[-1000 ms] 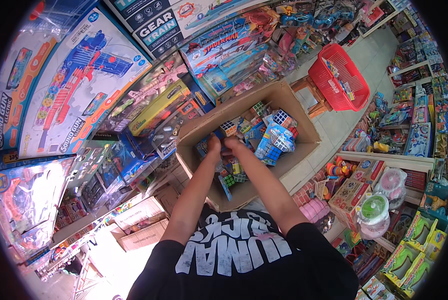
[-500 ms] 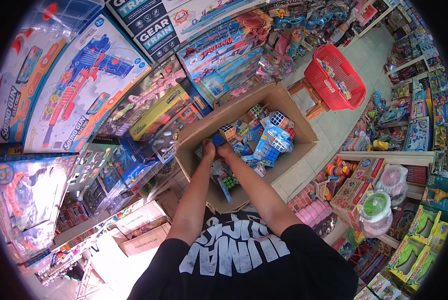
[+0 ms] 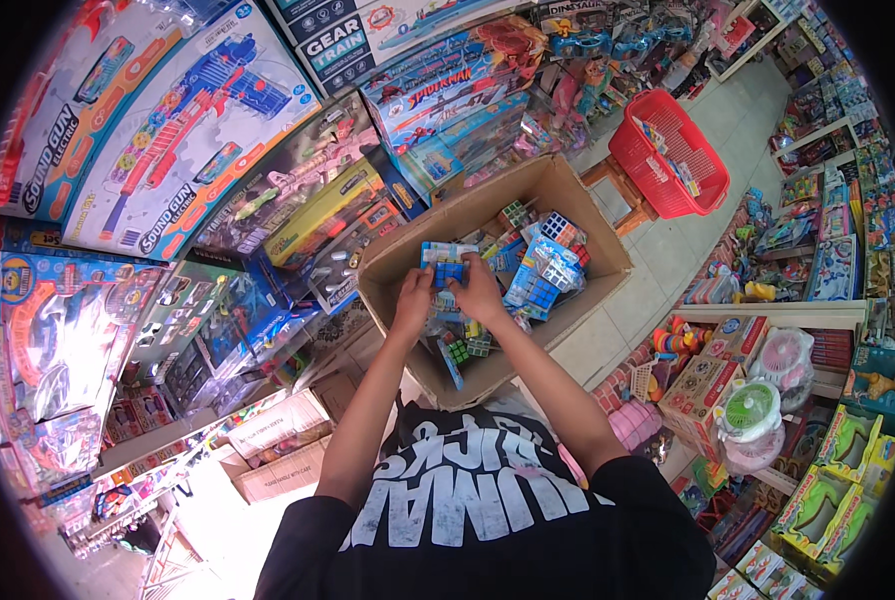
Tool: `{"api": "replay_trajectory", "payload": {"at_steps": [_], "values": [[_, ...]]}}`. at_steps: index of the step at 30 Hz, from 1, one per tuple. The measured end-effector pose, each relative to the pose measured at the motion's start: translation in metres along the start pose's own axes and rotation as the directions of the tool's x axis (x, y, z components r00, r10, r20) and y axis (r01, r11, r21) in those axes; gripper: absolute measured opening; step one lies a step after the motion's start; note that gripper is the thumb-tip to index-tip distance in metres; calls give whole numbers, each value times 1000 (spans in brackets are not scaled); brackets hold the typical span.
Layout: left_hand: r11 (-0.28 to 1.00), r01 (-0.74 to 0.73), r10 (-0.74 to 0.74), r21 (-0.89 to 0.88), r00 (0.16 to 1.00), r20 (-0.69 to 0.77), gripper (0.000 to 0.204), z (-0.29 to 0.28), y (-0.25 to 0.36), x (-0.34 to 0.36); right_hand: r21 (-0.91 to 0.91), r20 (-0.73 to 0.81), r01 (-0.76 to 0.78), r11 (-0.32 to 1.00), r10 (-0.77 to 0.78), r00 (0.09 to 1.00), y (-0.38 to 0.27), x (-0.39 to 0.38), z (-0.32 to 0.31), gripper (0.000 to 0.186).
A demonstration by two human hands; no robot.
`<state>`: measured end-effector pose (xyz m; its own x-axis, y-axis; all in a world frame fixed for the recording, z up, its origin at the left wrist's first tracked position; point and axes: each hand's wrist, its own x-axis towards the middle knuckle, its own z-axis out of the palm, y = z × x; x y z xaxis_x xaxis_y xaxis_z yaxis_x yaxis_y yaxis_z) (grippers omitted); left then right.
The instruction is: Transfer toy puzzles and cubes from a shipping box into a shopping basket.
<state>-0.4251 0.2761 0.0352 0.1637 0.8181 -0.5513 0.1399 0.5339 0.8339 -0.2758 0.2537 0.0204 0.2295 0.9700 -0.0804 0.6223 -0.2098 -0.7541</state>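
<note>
A puzzle cube with a blue face (image 3: 451, 273), in a packet with a light-blue card, is held between my two hands over the left part of an open cardboard box (image 3: 574, 318). My left hand (image 3: 414, 298) is closed on the packet's left side, its thumb near the cube. From the right, my right hand (image 3: 481, 292) grips the same packet, fingers bent around its edge. Inside the box, more packaged puzzle cubes lie loose: one white-and-orange (image 3: 558, 228), a blue one (image 3: 541, 291) at the right and a green one (image 3: 458, 350) near me.
Beyond the box, a red plastic basket (image 3: 680, 150) holding small packages rests on a wooden stool (image 3: 613, 196). Boxed toy guns (image 3: 203, 120) stack up along the left. On the right, shelves carry toys, small fans (image 3: 751, 413) and a brown carton (image 3: 703, 395).
Both hands have moved slightly apart, and the cube packet now shows between them with its blue card visible. Earlier the hands were close together around the blue cube.
</note>
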Motion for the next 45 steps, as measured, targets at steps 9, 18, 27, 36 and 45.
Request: {"api": "replay_trajectory", "payload": {"at_steps": [9, 18, 27, 36, 45], "values": [[889, -120, 165, -442, 984, 64, 38, 8, 16, -60, 462, -235, 171, 870, -67, 970, -54, -70, -54, 30], [850, -103, 208, -517, 967, 149, 30, -6, 45, -88, 709, -126, 216, 671, -181, 975, -53, -87, -69, 44], [760, -630, 637, 159, 771, 6, 44, -14, 44, -101, 678, 194, -127, 724, -10, 981, -60, -81, -68, 51], [765, -604, 616, 221, 787, 18, 39, -28, 52, -120, 834, 336, -376, 403, 168, 927, -67, -78, -51, 36], [954, -258, 267, -150, 963, 37, 46, -54, 28, -118, 530, 339, -238, 814, 54, 939, -58, -76, -31, 36]]}}
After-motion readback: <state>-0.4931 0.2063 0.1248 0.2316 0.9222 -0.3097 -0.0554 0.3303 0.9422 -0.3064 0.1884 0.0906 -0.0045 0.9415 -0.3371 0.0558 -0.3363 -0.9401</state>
